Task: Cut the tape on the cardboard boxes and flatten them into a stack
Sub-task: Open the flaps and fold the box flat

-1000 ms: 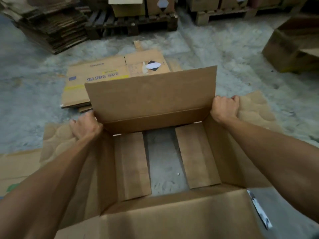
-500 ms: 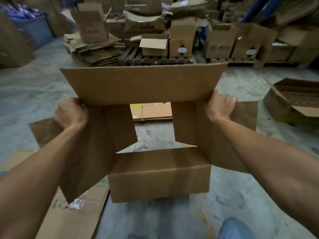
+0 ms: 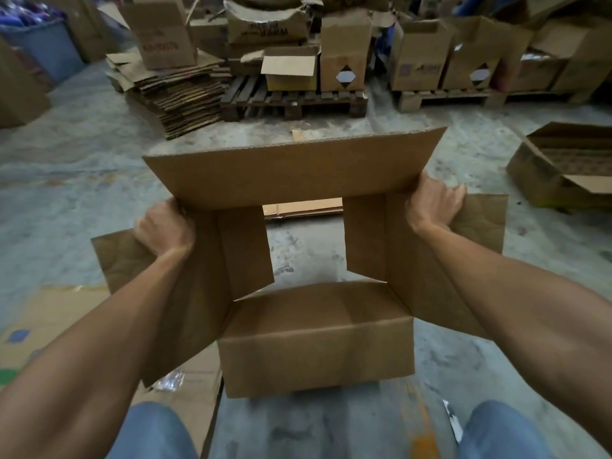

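Note:
I hold an opened brown cardboard box (image 3: pixel 314 339) in the air in front of me, open at both ends so the floor shows through it. My left hand (image 3: pixel 164 228) grips its upper left corner, fingers curled over the edge. My right hand (image 3: pixel 432 202) grips the upper right corner the same way. The far flap (image 3: pixel 291 170) stands up, and side flaps spread outward under each hand. Through the box I see a flattened box (image 3: pixel 304 207) lying on the floor.
A stack of flattened cardboard (image 3: pixel 175 91) and a wooden pallet (image 3: pixel 291 101) with boxes stand at the back. An open box (image 3: pixel 563 167) lies at right. Flat cardboard (image 3: pixel 49 319) covers the floor at left. A blue bin (image 3: pixel 43 48) sits far left. My knees show at the bottom.
The box has come up off the floor and tilted toward me, both hands keeping their corner grips. My view lifted from the floor to the pallets behind.

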